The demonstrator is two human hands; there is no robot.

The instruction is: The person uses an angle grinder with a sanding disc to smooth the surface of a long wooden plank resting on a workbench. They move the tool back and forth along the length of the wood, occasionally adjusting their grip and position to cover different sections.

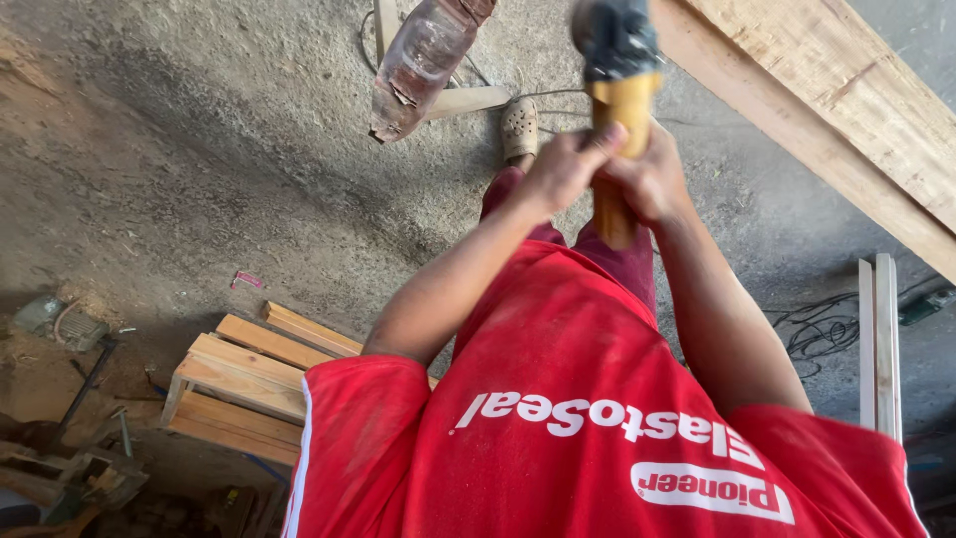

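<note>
— What lies on the concrete floor [249,179] over to the left?

— A low slatted wooden stool [249,374], pale planks side by side. Beyond it, a dusty grey motor [55,321] and some rusty metal tools [70,468] in the corner.

— And higher up?

— A clear plastic bottle [418,65] with a torn label, blurred, beside a pale strip of wood [463,100]. A tan clog [519,128] sits near them.

— On the right?

— Long rough wooden planks [836,100] run diagonally across the corner. Below them two narrow white battens [878,339] stand close together, with a tangle of black cable [822,334] just beside.

Upright tool [619,110] with yellowish wooden handle, dark blurred head, perhaps a hammer.
</note>
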